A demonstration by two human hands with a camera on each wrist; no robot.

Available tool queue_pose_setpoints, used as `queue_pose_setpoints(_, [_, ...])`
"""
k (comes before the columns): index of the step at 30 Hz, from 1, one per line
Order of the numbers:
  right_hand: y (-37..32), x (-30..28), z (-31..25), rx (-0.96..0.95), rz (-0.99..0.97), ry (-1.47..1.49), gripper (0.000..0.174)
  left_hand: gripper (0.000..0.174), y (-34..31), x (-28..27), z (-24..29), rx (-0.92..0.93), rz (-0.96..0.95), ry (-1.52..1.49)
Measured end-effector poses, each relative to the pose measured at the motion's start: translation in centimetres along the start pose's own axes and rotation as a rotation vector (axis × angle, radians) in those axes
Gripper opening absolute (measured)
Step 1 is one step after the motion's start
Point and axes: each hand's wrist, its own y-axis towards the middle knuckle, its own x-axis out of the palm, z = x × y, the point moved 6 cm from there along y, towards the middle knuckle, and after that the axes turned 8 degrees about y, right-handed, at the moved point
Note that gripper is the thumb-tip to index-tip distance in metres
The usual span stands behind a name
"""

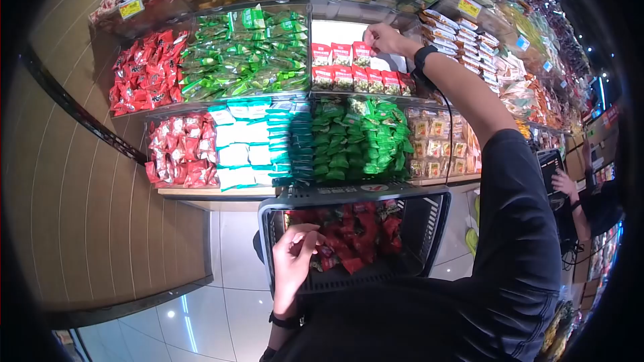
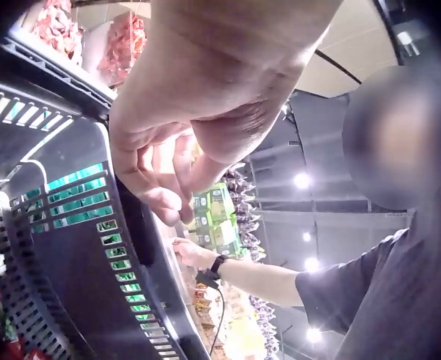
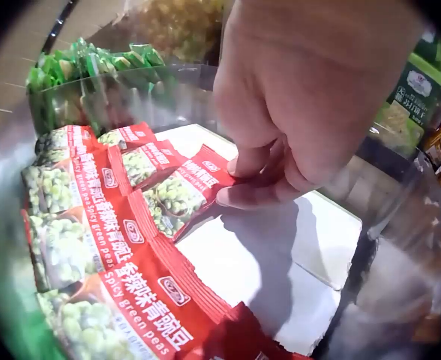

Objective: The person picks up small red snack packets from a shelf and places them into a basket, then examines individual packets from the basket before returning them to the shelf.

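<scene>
My right hand reaches up into a clear shelf bin and pinches a red packet of spicy green peas between thumb and fingers. More of these red packets stand in rows along the bin's front. Low at my waist is a black shopping basket with a heap of red packets. My left hand hovers inside its left side, fingers curled close to the basket wall. Whether it grips anything is hidden.
Bins of green packets, red packets and teal-and-white packets fill the shelves. A wooden wall curves along the left. At the right another person's hands hold a dark device. Tiled floor lies below.
</scene>
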Motion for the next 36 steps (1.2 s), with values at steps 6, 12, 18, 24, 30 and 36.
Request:
queue_pose_setpoints(6, [-0.3,0.9,-1.0,0.090,0.081,-0.071,0.010,0.010,-0.1,0.0,-0.9,0.021,-0.055,-0.007])
queue_pose_setpoints(12, [-0.5,0.9,-1.6,0.127,0.111,-0.032,0.016,0.017,-0.6,0.5,-0.5,0.040,-0.038,0.010])
queue_pose_setpoints(18, [-0.4,1.2,-1.1,0.043,0.048,-0.047,0.015,0.017,-0.5,0.7,-1.2,0.072,-0.041,0.014])
queue_pose_setpoints(24, [-1.1,1.6,-1.1,-0.026,0.144,-0.194,0.005,0.017,-0.8,0.6,-1.9,0.060,-0.066,0.032])
queue_pose_setpoints(30, [-3.4,-0.8,-5.0,-0.227,0.353,-0.611,0.040,0.017,-0.8,1.0,-1.9,0.061,-0.082,0.022])
queue_pose_setpoints(36, [-17.4,0.5,-15.0,-0.339,0.273,-0.316,0.029,0.017,-1.2,2.0,-3.3,0.106,-0.149,0.085])
